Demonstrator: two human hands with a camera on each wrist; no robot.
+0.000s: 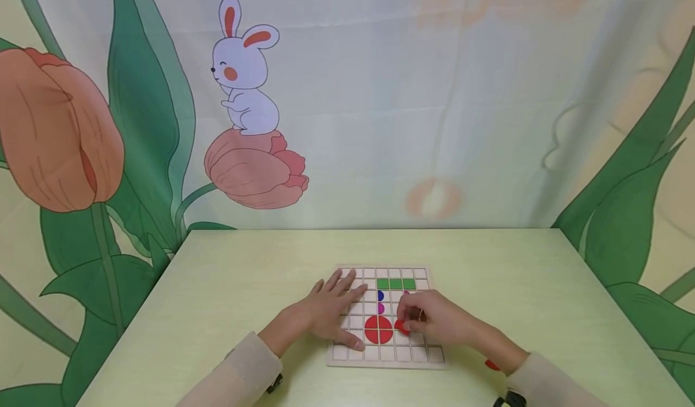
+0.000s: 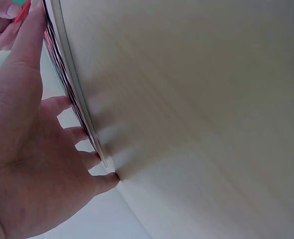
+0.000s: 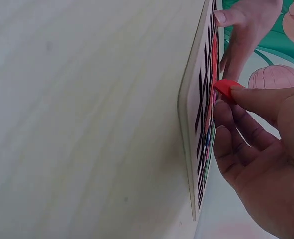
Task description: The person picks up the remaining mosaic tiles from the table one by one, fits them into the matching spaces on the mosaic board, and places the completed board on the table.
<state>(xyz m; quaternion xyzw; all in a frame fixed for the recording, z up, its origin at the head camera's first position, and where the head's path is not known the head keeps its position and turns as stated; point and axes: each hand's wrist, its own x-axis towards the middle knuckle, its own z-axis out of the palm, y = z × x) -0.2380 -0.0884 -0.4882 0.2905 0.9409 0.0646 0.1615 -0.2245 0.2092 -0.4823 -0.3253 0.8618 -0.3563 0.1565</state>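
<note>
A pale wooden grid board (image 1: 347, 354) lies on the table. My left hand (image 1: 332, 310) rests on its left side with the fingers spread. Between thumb and fingers, my right hand (image 1: 437, 316) pinches a red piece (image 3: 227, 88) close over the board, right of a red circle (image 1: 378, 330) made of quarter pieces. Green squares (image 1: 396, 284) form a row near the board's top. Below them sit a blue half-round piece (image 1: 380, 296) and a magenta half-round piece (image 1: 381, 308). Another magenta bit is mostly hidden behind the right hand.
Another red piece (image 1: 491, 365) lies on the pale table (image 1: 244, 274) beside my right forearm. Behind the table's far edge hangs a backdrop (image 1: 380, 123) with a rabbit and tulips printed on it.
</note>
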